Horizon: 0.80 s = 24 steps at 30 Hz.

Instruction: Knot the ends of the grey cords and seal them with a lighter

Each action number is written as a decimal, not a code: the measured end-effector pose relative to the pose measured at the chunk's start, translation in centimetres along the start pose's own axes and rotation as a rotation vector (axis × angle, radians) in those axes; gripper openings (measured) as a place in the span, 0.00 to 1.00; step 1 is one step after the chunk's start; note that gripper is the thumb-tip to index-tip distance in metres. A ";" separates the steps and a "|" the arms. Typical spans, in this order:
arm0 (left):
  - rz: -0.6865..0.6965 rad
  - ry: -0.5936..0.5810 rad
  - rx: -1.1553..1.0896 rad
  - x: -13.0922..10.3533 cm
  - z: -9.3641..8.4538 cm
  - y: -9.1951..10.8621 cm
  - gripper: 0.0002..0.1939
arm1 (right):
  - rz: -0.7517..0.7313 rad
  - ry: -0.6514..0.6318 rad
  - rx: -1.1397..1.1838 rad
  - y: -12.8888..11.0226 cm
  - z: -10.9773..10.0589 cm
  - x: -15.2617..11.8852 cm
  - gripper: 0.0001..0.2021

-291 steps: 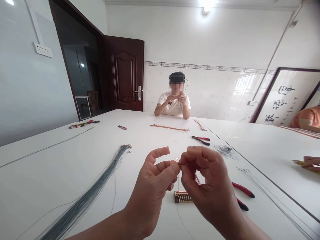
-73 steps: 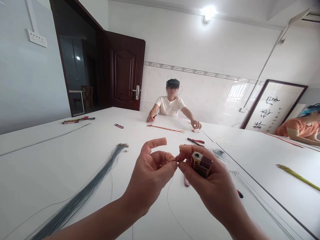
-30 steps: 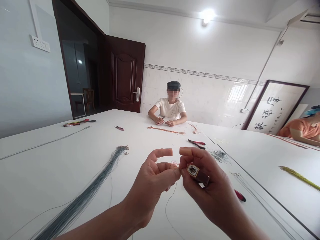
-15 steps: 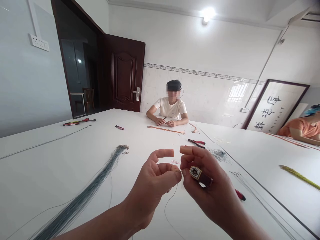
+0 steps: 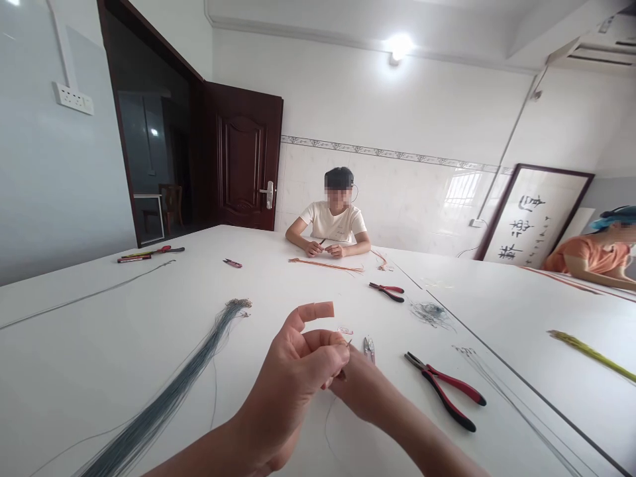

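Note:
My left hand (image 5: 305,358) is raised over the white table, thumb and index finger pinched on a thin cord; its fine end (image 5: 349,342) pokes out past the fingertips. Another finger stretches out above the pinch. My right hand (image 5: 360,377) is behind the left one, with only its back and wrist showing; its fingers and anything in them are hidden. A thin strand (image 5: 326,424) hangs below the hands. Just beyond them lie small metal snips (image 5: 369,349). Red-and-black pliers (image 5: 447,391) rest open to the right of my right wrist.
A long bundle of grey-blue cords (image 5: 199,371) lies at left. Further off are other pliers (image 5: 387,290), a tangle of cord scraps (image 5: 431,313), small snips (image 5: 232,263) and orange cords (image 5: 325,265). Yellow-green cords (image 5: 591,354) lie at right. A person (image 5: 335,222) sits opposite.
My right hand has swung left and behind my left hand, hiding its fingers and the dark, gold-ended object seen in it before. The pliers and nearer snips are now uncovered.

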<state>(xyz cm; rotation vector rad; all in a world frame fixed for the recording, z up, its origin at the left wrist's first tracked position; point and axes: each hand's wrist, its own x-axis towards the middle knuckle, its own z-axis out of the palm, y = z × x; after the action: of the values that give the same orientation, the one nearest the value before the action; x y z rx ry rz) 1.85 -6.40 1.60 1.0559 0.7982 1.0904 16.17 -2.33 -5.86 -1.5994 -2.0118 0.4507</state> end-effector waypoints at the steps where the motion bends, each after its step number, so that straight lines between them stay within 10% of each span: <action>1: -0.009 0.004 0.006 0.0 0.0 0.0 0.23 | 0.000 -0.022 0.000 0.3 0.7 0.1 0.03; 14: 0.005 -0.035 0.010 0.2 -0.1 -0.3 0.23 | -0.008 -0.074 0.163 1.1 1.7 0.2 0.05; 24: 0.040 -0.073 -0.048 0.5 -0.1 -0.4 0.21 | -0.120 0.195 0.684 -3.3 -4.6 -1.8 0.10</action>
<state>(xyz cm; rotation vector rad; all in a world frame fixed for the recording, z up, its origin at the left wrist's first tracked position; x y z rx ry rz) 2.00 -5.93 1.12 1.0688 0.6921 1.0938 16.52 -5.19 -0.63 -1.0464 -1.5547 0.7969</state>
